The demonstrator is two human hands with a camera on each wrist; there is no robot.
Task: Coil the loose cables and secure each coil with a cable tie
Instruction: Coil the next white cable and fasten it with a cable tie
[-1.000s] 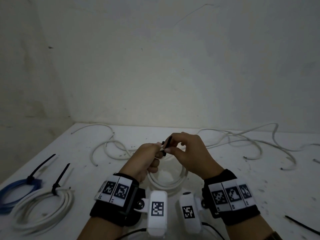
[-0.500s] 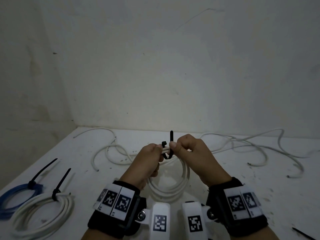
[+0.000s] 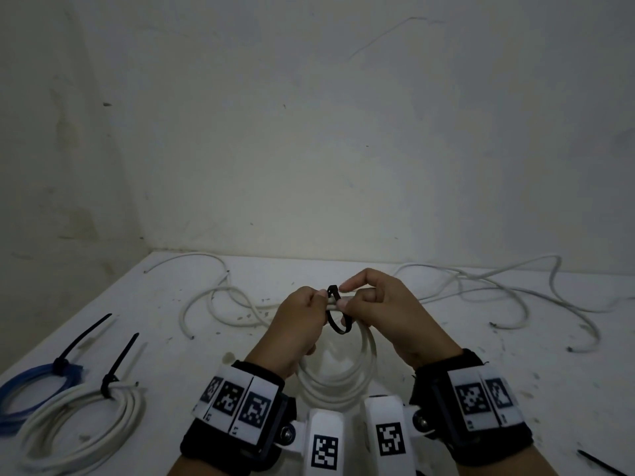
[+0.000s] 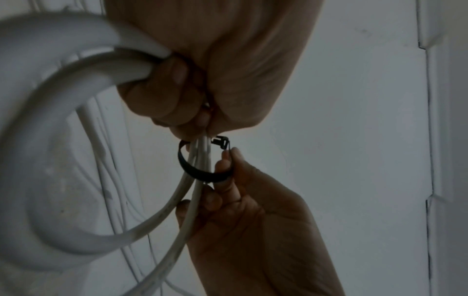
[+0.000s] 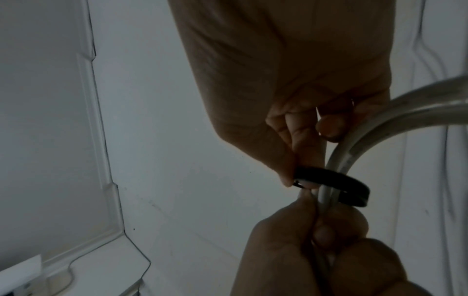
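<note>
Far left on the table [image 3: 446, 365]: blue coil [image 3: 31, 386] and white coil [image 3: 79, 424], each tied. Centre: left hand [image 3: 302, 321] grips the bunched strands of a white cable coil [image 3: 343, 383] held above the table. Black cable tie [image 3: 338, 314] looped loosely around the strands. Right hand [image 3: 385, 314] pinches the tie's tail beside its head. Right: loose cables [image 3: 515, 290].

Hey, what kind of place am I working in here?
Probably a bare workshop corner: a scuffed white table against plain walls, with loose white cables and tied coils.
</note>
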